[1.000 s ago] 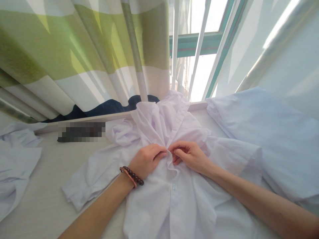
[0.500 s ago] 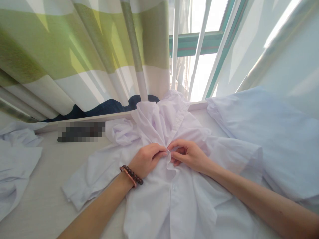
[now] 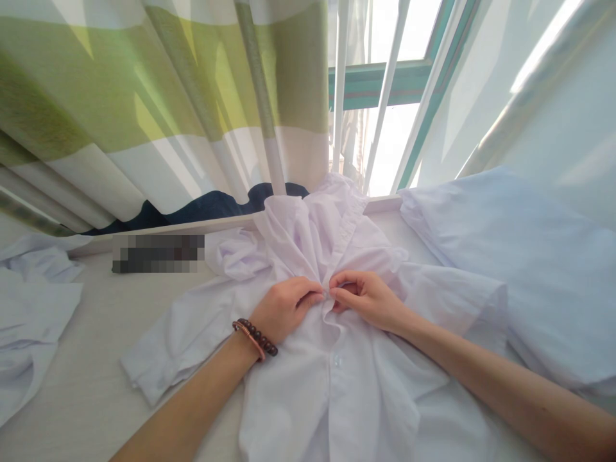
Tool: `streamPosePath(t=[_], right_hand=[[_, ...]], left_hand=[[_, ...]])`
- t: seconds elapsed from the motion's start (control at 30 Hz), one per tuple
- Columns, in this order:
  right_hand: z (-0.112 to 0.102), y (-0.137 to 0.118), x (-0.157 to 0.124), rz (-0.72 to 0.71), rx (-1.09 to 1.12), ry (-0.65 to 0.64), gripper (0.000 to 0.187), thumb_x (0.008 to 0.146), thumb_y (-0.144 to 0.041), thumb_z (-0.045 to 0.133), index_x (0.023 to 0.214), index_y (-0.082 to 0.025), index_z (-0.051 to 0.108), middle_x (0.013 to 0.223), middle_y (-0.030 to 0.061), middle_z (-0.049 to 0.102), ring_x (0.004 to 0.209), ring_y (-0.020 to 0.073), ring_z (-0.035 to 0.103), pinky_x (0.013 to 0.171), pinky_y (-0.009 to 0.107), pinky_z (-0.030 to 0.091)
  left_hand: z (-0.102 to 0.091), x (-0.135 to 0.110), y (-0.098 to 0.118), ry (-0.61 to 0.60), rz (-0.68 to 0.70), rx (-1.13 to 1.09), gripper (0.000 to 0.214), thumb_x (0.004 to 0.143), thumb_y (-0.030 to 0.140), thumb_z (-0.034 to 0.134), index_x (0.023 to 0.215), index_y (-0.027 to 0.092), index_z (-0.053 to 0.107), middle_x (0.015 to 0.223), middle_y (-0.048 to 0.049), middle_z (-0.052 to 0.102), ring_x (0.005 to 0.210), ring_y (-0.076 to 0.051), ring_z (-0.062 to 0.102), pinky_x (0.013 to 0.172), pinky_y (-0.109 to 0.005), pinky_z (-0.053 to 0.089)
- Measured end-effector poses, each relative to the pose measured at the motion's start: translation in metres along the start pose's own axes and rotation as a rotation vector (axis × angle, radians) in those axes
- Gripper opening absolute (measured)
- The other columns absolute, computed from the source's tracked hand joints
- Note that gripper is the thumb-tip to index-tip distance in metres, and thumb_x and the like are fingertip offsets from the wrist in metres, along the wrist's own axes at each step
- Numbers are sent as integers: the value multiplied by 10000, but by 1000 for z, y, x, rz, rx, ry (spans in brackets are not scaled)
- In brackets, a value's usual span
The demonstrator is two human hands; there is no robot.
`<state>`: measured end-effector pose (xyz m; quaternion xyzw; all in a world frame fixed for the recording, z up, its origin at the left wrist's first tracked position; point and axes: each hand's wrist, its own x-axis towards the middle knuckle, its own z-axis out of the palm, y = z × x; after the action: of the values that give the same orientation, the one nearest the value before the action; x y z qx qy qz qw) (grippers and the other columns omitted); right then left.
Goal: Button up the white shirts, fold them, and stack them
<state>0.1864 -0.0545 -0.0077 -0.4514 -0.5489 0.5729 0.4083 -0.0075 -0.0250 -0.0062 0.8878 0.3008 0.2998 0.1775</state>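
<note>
A white button-up shirt (image 3: 346,398) lies front up on a pale table (image 3: 91,359), its collar towards the window. My left hand (image 3: 283,308), with a dark bead bracelet on the wrist, pinches the left edge of the shirt's front opening. My right hand (image 3: 366,298) pinches the right edge. The fingertips of both hands meet at the placket, above a fastened white button (image 3: 337,361). Both hands are closed on the cloth. Whatever sits between the fingertips is hidden.
Another white garment (image 3: 29,308) lies at the table's left edge. A pale blue garment (image 3: 520,269) is heaped on the right. A dark blurred object (image 3: 156,252) rests by the window sill. Green-and-white striped curtains (image 3: 158,109) hang behind, with the window frame (image 3: 375,83) beyond.
My right hand's fingers have closed in slightly towards my left at the placket. The shirt and both arms have hardly moved.
</note>
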Motion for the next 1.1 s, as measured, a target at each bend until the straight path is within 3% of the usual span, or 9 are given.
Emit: streamPosePath(t=[0.47, 0.7, 1.1], right_hand=[[-8, -1, 3, 22, 92, -60, 116, 772, -276, 638, 791, -170, 682, 773, -4, 681, 716, 135, 658, 741, 270, 526], [-11, 2, 4, -8, 66, -84, 196, 741, -133, 545, 846, -182, 703, 747, -13, 703, 745, 141, 685, 774, 280, 538], [-3, 0, 1, 31, 2, -19, 73, 747, -244, 652, 781, -179, 649, 694, -10, 679, 713, 154, 684, 673, 268, 575]], left_hand=[[0, 0, 1, 33, 6, -11, 75, 872, 151, 581, 890, 170, 651, 828, 5, 699, 754, -113, 647, 717, -208, 498], [0, 0, 1, 36, 27, -3, 82, 880, 152, 572, 886, 169, 652, 814, 9, 695, 730, -107, 642, 711, -206, 494], [1, -1, -3, 12, 65, -14, 69, 875, 136, 582, 894, 151, 646, 833, -8, 692, 766, -113, 640, 734, -215, 497]])
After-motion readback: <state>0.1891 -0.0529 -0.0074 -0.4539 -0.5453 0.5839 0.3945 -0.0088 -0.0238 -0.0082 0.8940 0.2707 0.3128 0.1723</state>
